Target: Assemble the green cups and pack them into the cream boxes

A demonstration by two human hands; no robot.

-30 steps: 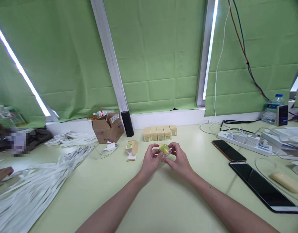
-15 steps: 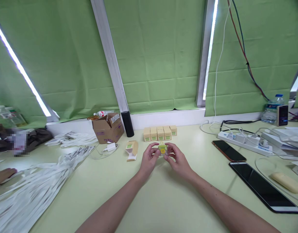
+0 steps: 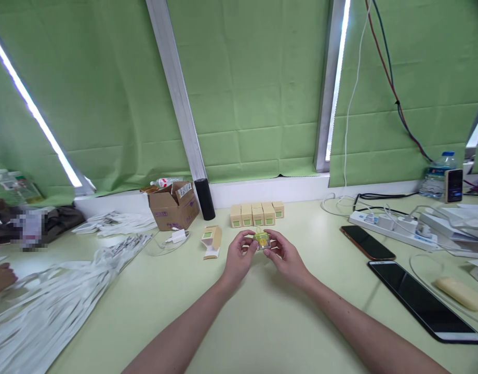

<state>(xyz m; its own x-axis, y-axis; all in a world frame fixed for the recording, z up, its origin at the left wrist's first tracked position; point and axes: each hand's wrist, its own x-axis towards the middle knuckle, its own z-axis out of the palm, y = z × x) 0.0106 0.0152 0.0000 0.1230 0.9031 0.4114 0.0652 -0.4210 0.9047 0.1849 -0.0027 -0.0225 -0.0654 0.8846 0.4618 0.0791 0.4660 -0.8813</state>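
Between my two hands is a small clear case (image 3: 263,240) with a yellow-green top, a loop above it and a round yellow mark on its front. My left hand (image 3: 240,253) grips its left side, thumb in front and fingers behind. My right hand (image 3: 284,253) pinches the right side the same way. Beyond them stands a row of several small tan boxes (image 3: 252,215) with green labels. An opened tan box (image 3: 211,241), its flap folded out, lies to the left of my left hand.
At left lie white straps (image 3: 63,296) and another person's hand (image 3: 1,280). A cardboard carton (image 3: 174,208), a black cylinder (image 3: 204,199) and a white charger (image 3: 178,236) stand or lie farther back. To the right are a phone (image 3: 367,242), a tablet-like device (image 3: 422,301) and a power strip (image 3: 393,228).
The case has tilted slightly in my fingers, and its yellow mark looks less distinct. My hands have hardly moved. The other person's hand has shifted toward the left edge.
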